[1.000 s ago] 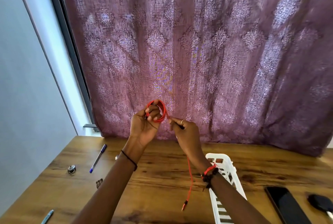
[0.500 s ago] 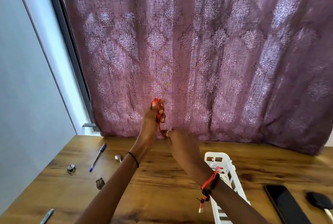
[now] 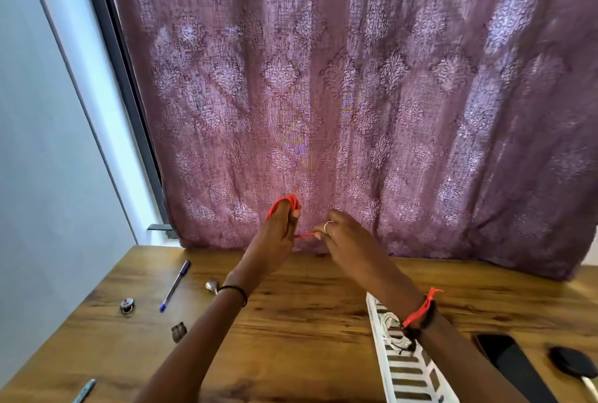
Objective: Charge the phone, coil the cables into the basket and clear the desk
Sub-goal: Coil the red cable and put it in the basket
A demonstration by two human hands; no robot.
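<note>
Red cable [image 3: 284, 203] loops sit gathered around the fingertips of the left hand [image 3: 275, 240], raised above the far edge of the desk [image 3: 307, 321] in front of a purple curtain [image 3: 356, 78]. The right hand [image 3: 343, 237] pinches the short free end stretched between the two hands, apparently to hold the tail taut so the last turn lies tight. A white slatted basket [image 3: 401, 367] stands on the desk under the right forearm, the likely home for the coil. A dark phone [image 3: 511, 360] lies flat just right of the basket; whether it is plugged in cannot be told. A blue pen [image 3: 175, 285] and small metal pieces [image 3: 127, 305] lie at left, not yet cleared.
</note>
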